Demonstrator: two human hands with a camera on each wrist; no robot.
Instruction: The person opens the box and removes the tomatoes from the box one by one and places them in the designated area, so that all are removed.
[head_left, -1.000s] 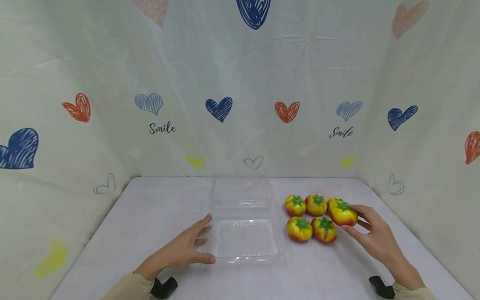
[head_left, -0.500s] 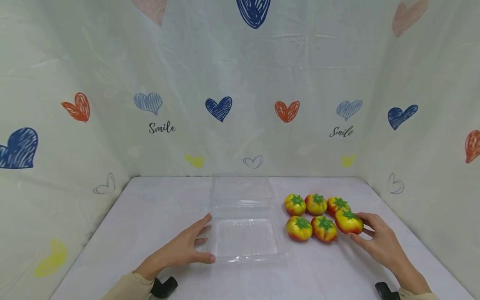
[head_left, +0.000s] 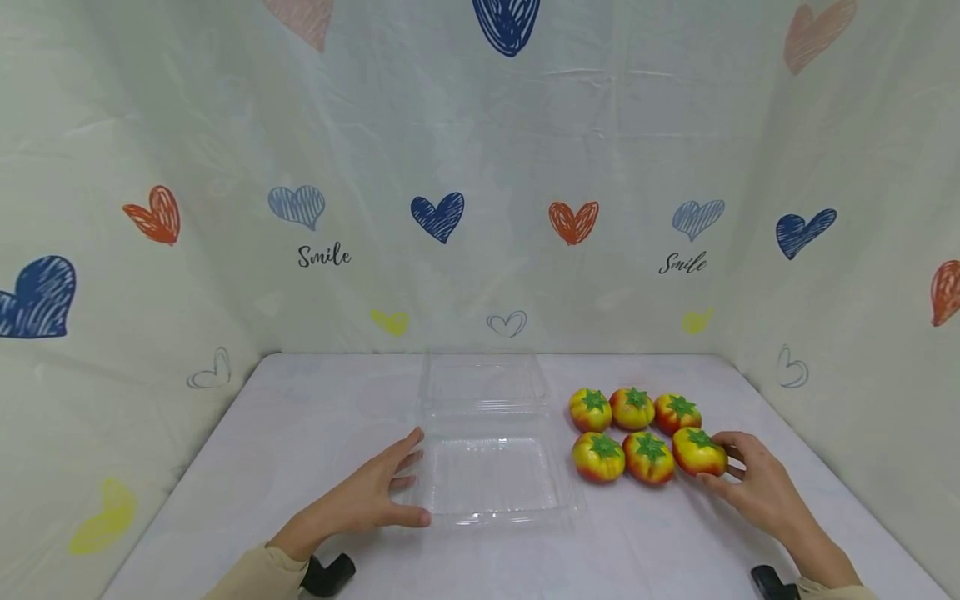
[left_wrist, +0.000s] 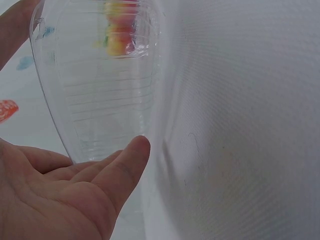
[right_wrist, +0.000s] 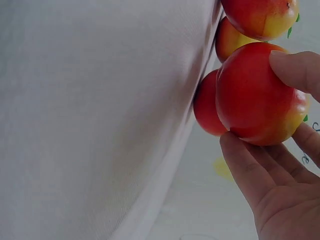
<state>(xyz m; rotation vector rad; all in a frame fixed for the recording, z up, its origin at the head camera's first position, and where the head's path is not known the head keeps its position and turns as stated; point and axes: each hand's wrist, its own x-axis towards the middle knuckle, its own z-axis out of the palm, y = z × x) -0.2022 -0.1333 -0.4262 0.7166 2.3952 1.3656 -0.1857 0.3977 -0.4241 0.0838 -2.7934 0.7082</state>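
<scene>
My right hand [head_left: 757, 483] holds a yellow-and-red tomato [head_left: 699, 452] with a green star-shaped leaf, thumb and fingertips on its right side. In the right wrist view this tomato [right_wrist: 257, 95] sits between thumb and fingers, its red underside showing and slightly off the cloth. Beside it, several matching tomatoes [head_left: 648, 458] stand in two rows. My left hand [head_left: 360, 492] lies spread along the left side of a clear plastic clamshell box [head_left: 491, 477], fingers fairly straight, thumb near the front-left corner. The box's lid [head_left: 483, 383] is folded back. In the left wrist view the fingers touch the box wall [left_wrist: 100, 115].
A white cloth [head_left: 480, 567] covers the table. Behind it hangs a pale curtain [head_left: 510, 150] printed with hearts and "Smile". The box stands to the left of the tomatoes, with a small gap between them. Black wrist mounts [head_left: 327, 575] show at both cuffs.
My right hand has moved the tomato toward me, right and down, from over the back-row tomato to the right end of the front row. The left hand and box have stayed put.
</scene>
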